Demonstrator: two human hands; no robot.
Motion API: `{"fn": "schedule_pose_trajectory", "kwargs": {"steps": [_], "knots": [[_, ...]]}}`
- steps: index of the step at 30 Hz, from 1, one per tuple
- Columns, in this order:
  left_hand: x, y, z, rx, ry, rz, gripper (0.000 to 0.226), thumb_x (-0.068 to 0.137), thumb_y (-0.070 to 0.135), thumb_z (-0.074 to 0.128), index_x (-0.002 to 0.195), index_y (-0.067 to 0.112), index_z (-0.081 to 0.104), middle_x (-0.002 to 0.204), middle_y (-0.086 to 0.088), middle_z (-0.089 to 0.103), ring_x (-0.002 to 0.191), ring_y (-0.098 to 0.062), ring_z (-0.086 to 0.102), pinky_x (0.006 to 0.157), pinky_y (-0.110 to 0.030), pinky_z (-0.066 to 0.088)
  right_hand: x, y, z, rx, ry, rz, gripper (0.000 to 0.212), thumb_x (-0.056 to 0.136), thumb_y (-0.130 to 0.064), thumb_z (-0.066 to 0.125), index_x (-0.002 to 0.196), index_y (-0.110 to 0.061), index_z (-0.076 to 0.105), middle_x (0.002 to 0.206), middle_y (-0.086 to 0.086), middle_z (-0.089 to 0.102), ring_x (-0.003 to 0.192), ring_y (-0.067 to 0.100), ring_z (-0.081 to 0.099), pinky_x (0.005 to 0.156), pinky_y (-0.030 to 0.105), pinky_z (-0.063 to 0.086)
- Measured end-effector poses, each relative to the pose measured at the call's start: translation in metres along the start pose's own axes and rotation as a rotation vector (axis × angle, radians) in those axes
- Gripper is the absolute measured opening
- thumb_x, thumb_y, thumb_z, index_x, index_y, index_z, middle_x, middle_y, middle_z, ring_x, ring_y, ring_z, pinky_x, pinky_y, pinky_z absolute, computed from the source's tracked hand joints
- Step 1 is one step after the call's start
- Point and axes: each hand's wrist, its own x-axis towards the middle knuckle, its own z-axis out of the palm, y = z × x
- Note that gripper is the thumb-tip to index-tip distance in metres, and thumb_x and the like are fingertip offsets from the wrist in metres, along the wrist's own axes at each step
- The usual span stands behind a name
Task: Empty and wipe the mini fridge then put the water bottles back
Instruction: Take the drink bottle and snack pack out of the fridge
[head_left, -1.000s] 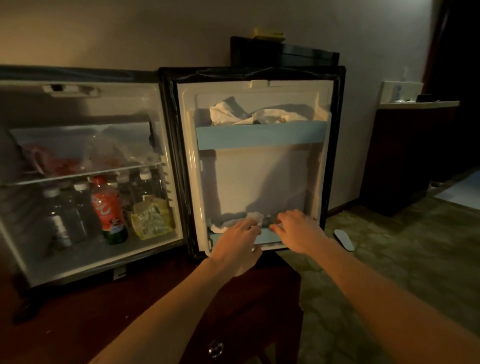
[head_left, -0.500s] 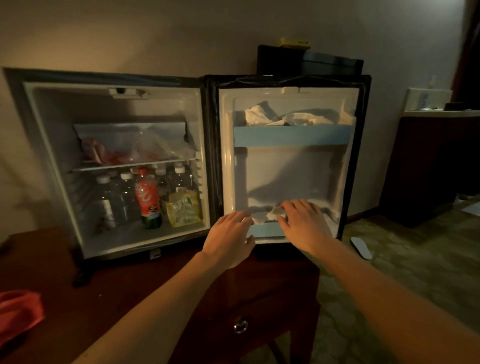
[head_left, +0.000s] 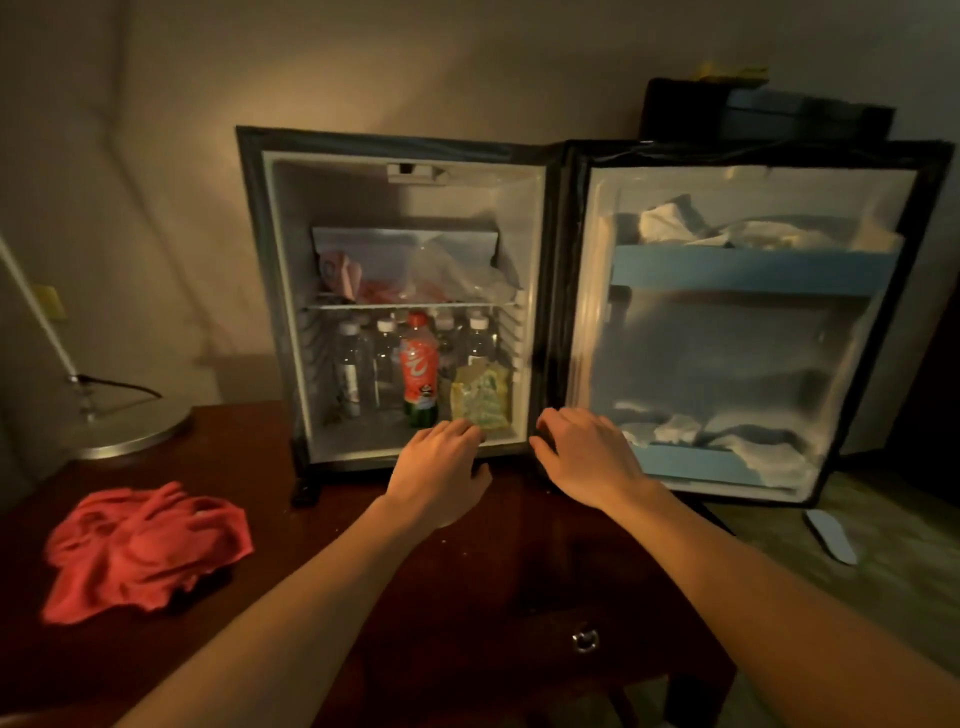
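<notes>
Dim light falls on the dark wooden surface where my mini fridge stands at the back edge, door swung wide. My left hand and right hand hover at its front lip, fingers relaxed, grasping nothing. Emptying has barely begun, I judge: the water bottles stand on the fridge floor behind a red bottle and a yellow packet. Next I reach in for those. A red cloth waits near the left edge. Motion blur hides what the white crumpled things in the door shelves are.

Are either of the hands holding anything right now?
No. The left hand and right hand reach empty toward the fridge floor; fingers relaxed, nothing gripped.
</notes>
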Motion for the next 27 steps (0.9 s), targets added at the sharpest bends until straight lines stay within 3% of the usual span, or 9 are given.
{"fn": "schedule_pose_trajectory", "kwargs": {"steps": [8,14,18,22,25,27], "knots": [[-0.02,-0.069,-0.003,0.023,-0.021,-0.148,0.032,0.093,0.036,0.052,0.119,0.019,0.056,0.123,0.004,0.056,0.117,-0.019,0.053,0.094,-0.033,0.041,0.051,-0.055,0.03,0.102,-0.055,-0.067,0.025,0.099,-0.042,0.043,0.108,-0.021,0.054,0.101,-0.002,0.064,0.098,0.021,0.059,0.081,0.037,0.044],[-0.023,-0.116,-0.002,-0.013,-0.055,-0.281,0.042,0.092,0.038,0.055,0.13,0.02,0.053,0.132,0.005,0.053,0.12,-0.019,0.051,0.092,-0.034,0.045,0.092,-0.087,0.051,0.175,-0.048,-0.078,0.021,0.097,-0.041,0.049,0.101,-0.022,0.054,0.097,-0.001,0.064,0.091,0.021,0.061,0.073,0.034,0.046],[-0.015,-0.138,0.003,-0.059,-0.013,-0.343,0.041,0.091,0.038,0.057,0.128,0.02,0.053,0.133,0.006,0.053,0.117,-0.018,0.054,0.086,-0.032,0.047,0.115,-0.098,0.067,0.245,-0.05,-0.057,0.022,0.094,-0.041,0.055,0.106,-0.023,0.053,0.101,0.0,0.064,0.092,0.023,0.062,0.071,0.035,0.049],[0.002,-0.156,0.012,-0.14,-0.023,-0.416,0.059,0.089,0.038,0.061,0.141,0.018,0.04,0.145,-0.001,0.042,0.128,-0.022,0.047,0.094,-0.039,0.05,0.145,-0.103,0.082,0.432,-0.004,0.065,0.044,0.087,-0.038,0.067,0.122,-0.021,0.048,0.113,0.005,0.062,0.098,0.025,0.062,0.079,0.038,0.053],[0.022,-0.17,0.02,-0.204,-0.029,-0.519,0.073,0.089,0.04,0.062,0.148,0.015,0.027,0.152,-0.012,0.033,0.135,-0.03,0.04,0.103,-0.047,0.046,0.172,-0.104,0.087,0.581,0.033,0.185,0.063,0.08,-0.031,0.077,0.131,-0.018,0.043,0.125,0.009,0.053,0.113,0.026,0.054,0.092,0.033,0.043],[0.035,-0.179,0.026,-0.23,-0.02,-0.544,0.078,0.088,0.042,0.062,0.149,0.013,0.023,0.151,-0.016,0.032,0.133,-0.034,0.04,0.105,-0.05,0.043,0.19,-0.102,0.095,0.602,0.08,0.231,0.068,0.076,-0.039,0.077,0.131,-0.019,0.043,0.127,0.008,0.05,0.117,0.027,0.051,0.093,0.033,0.042]]}}
